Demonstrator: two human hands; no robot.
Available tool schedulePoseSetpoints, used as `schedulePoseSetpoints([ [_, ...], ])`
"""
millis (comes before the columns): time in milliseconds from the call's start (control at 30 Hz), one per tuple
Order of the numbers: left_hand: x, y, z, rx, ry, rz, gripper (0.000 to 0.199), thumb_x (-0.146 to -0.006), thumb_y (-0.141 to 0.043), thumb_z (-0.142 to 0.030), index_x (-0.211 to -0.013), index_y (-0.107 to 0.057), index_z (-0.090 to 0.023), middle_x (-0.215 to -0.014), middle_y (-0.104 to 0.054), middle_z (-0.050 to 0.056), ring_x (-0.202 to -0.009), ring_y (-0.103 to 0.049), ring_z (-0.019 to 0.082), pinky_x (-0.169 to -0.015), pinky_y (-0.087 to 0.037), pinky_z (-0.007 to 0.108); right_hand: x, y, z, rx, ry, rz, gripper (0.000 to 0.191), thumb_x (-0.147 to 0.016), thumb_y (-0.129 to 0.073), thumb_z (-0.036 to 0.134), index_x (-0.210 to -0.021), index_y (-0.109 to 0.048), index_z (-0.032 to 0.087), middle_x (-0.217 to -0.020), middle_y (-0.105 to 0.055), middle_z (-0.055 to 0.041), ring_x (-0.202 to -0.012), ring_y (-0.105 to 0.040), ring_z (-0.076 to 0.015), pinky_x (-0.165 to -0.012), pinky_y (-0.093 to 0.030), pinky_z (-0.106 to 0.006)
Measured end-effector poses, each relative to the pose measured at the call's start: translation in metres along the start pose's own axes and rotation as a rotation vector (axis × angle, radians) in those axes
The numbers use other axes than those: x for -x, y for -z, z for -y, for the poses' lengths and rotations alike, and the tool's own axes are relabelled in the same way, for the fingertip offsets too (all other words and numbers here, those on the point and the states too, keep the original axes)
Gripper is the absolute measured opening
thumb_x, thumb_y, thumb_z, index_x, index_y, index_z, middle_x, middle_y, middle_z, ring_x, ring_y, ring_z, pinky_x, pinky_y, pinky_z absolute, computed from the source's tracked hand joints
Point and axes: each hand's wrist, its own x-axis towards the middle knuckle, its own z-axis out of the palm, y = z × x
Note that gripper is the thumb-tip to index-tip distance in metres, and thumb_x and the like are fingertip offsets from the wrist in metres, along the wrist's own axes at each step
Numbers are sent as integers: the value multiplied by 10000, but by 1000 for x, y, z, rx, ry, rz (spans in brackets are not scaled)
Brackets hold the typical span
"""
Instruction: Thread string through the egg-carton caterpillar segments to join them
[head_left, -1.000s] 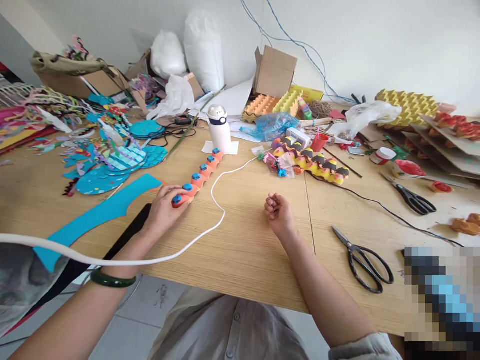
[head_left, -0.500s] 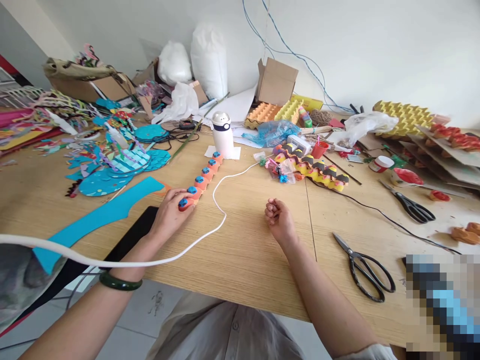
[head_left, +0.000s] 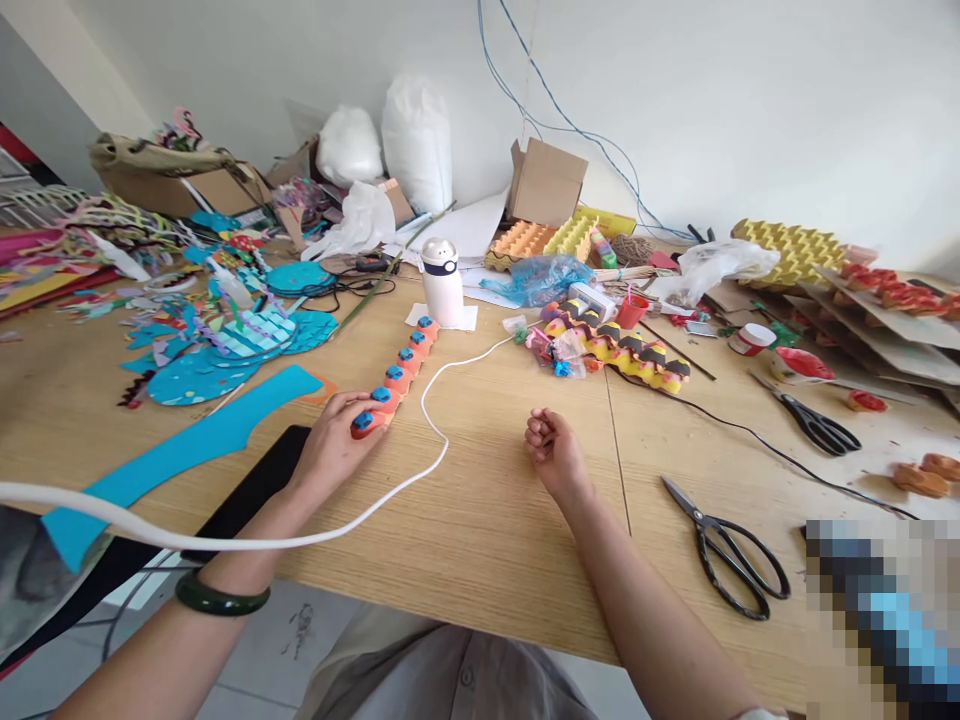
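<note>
My left hand (head_left: pixel 334 440) is closed around the near end of an orange egg-carton strip (head_left: pixel 399 378) that lies on the table. Blue pieces with dark marks sit on top of each of its cups. The strip runs away from me toward a white flask (head_left: pixel 442 285) standing on a sheet of paper. To the right, my right hand (head_left: pixel 555 450) rests on the tabletop with its fingers curled in, and nothing shows in them. A white cable (head_left: pixel 442 440) curves between the hands and crosses over my left forearm.
Black-handled scissors (head_left: pixel 731 550) lie right of my right forearm, a second pair (head_left: pixel 814 420) farther back. Yellow-and-black egg-carton strips (head_left: pixel 622 345) lie beyond my right hand. A blue cutout (head_left: pixel 187 450) is at the left, near blue craft pieces (head_left: pixel 202 375). A cardboard box (head_left: pixel 547 180) stands behind.
The view has tilted slightly, so the scene sits a little lower. My left hand stays on the orange strip, and my right hand stays curled in place.
</note>
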Motion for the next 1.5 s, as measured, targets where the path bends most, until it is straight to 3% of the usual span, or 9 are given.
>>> schedulePoseSetpoints([
  [400,5,-4,-16,-45,110,-50,276,-859,-649,-378,-1077,-729,-229,-1264,-631,117,-1179,-655,289,-1025,-554,399,2,-2,0,29,3,4,117,-787,-677,241,-734,-606,165,-547,-487,74,-421,-381,-40,-362,-189,-164],
  [667,-18,-22,-30,-89,185,-75,328,-845,-694,-375,-1107,-718,-179,-1301,-613,146,-1153,-656,324,-1022,-549,447,1,-2,0,33,2,-5,98,-800,-633,218,-731,-623,151,-552,-499,67,-422,-387,-37,-356,-191,-159],
  [900,-33,-31,-32,-108,204,-91,293,-819,-726,-339,-1089,-722,-223,-1278,-633,110,-1133,-671,311,-923,-576,401,2,-1,0,33,-12,8,100,-801,-658,226,-739,-621,156,-547,-505,68,-419,-384,-39,-360,-187,-161],
  [1067,-31,-27,-39,-144,273,-30,316,-834,-737,-391,-1113,-728,-242,-1357,-626,95,-1110,-689,321,-815,-589,403,1,0,-1,21,-27,15,99,-817,-625,217,-741,-624,154,-554,-512,64,-421,-390,-38,-357,-193,-157],
  [1167,-25,-20,-44,-108,273,-47,332,-842,-731,-417,-1123,-726,-240,-1402,-596,104,-1146,-676,322,-879,-588,419,1,-2,1,7,-35,4,104,-825,-623,217,-735,-609,166,-547,-495,69,-420,-373,-39,-354,-187,-151],
  [1267,-10,-2,-44,-101,211,-74,363,-897,-653,-447,-1165,-711,-210,-1432,-563,129,-1271,-604,337,-944,-578,446,0,-2,4,-11,-43,-14,126,-836,-619,224,-723,-583,182,-535,-462,79,-411,-321,-42,-347,-169,-149],
  [1333,7,16,-41,-158,240,-89,334,-881,-629,-482,-1075,-724,-227,-1356,-615,95,-1083,-672,300,-846,-592,440,0,-2,7,-24,-46,-27,136,-851,-595,223,-721,-575,186,-526,-436,85,-403,-289,-44,-341,-153,-151],
  [1400,28,34,-39,-178,355,34,312,-851,-607,-553,-860,-730,-266,-974,-723,30,-813,-688,253,-661,-558,379,-1,0,11,-40,-42,-38,154,-871,-556,220,-722,-574,184,-525,-420,88,-396,-275,-44,-336,-144,-152],
  [1500,60,48,-51,130,475,477,417,-779,-634,-689,-770,-751,-289,-723,-715,8,-687,-669,235,-602,-539,330,-2,3,15,-61,-29,-45,176,-891,-528,221,-728,-579,180,-531,-411,93,-388,-250,-40,-333,-141,-153],
])
